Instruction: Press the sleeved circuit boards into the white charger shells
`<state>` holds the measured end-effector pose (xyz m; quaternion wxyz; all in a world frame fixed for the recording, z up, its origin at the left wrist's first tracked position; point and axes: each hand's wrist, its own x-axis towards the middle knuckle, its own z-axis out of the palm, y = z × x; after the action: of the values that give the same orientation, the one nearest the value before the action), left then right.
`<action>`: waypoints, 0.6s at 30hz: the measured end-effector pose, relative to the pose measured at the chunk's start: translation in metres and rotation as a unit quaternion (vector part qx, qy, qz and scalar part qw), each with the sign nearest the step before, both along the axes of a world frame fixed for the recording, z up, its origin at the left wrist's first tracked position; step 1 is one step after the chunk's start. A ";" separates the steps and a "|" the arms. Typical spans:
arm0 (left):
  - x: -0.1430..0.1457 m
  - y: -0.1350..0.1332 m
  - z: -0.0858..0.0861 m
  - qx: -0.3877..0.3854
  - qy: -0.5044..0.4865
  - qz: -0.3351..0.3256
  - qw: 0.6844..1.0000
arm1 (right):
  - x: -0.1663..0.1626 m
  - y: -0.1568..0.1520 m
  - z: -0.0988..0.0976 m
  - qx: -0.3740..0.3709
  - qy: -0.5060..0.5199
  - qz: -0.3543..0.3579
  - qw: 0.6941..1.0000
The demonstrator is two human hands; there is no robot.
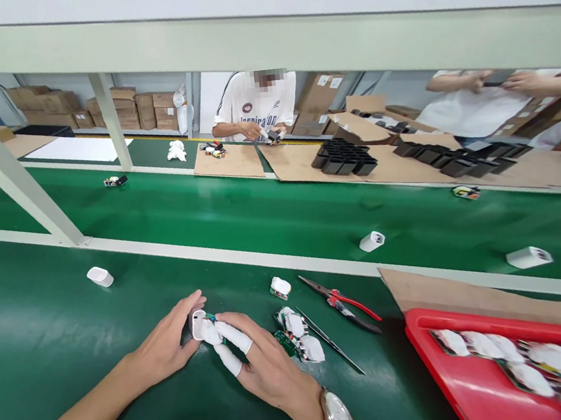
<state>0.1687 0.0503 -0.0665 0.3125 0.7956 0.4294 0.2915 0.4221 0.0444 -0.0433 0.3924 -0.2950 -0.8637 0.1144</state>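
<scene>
My left hand [176,334] is closed around a white plastic charger housing [197,322], its open end turned toward my right. Between the taped thumb and finger of my right hand [258,352] is a small circuit board [210,332] covered with white padding, right at the housing's opening; how far it sits inside I cannot tell. Beside my right hand lie several similar padded circuit boards [298,335]. A further padded board [280,287] stands a little behind them. Tweezers [332,341] and red-handled pliers [340,300] rest to the right.
A red tray [423,328] of padded boards stands at the right on cardboard. One white housing [100,276] stands at left; others [372,241] are on the green belt [260,205] beyond the rail. Overhead runs a pale beam [262,38]. Co-workers sit opposite near black cases [344,156].
</scene>
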 end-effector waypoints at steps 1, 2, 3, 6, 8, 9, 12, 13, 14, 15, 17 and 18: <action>0.000 -0.001 -0.001 0.003 0.001 -0.003 1.000 | 0.000 0.000 0.000 0.005 -0.005 0.000 1.000; 0.001 -0.002 -0.001 0.006 0.005 -0.003 1.000 | 0.000 0.000 0.001 0.011 -0.011 0.001 1.000; 0.001 -0.002 -0.002 0.010 0.009 -0.001 1.000 | 0.000 -0.001 0.001 0.016 -0.018 0.002 1.000; 0.001 -0.003 -0.002 0.023 0.022 0.009 0.999 | -0.001 -0.001 0.003 0.022 -0.035 0.002 0.999; 0.000 -0.003 -0.002 0.029 0.025 0.006 0.999 | -0.001 -0.002 0.003 0.017 -0.046 -0.002 0.999; 0.000 -0.003 -0.002 0.033 0.024 0.003 0.999 | -0.001 -0.001 0.003 0.014 -0.052 -0.005 0.999; -0.001 -0.003 -0.004 0.037 0.026 -0.005 0.999 | 0.000 -0.001 0.004 0.009 -0.066 -0.009 0.998; -0.001 -0.003 -0.005 0.036 0.028 -0.005 0.999 | 0.000 -0.001 0.004 0.007 -0.071 -0.009 0.997; -0.001 -0.003 -0.005 0.035 0.029 -0.005 0.999 | 0.000 0.000 0.005 0.004 -0.077 -0.010 0.997; -0.001 -0.002 -0.005 0.035 0.029 -0.005 0.999 | 0.000 0.000 0.007 0.001 -0.082 -0.011 0.997; 0.001 -0.002 -0.003 0.042 0.028 -0.006 0.999 | 0.000 -0.001 0.010 -0.003 -0.094 -0.013 0.996; 0.002 -0.002 -0.002 0.048 0.030 -0.007 0.998 | 0.000 -0.001 0.011 -0.003 -0.099 -0.014 0.995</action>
<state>0.1702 0.0487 -0.0685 0.2627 0.8209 0.4188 0.2858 0.4224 0.0434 -0.0323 0.3057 -0.3184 -0.8936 0.0817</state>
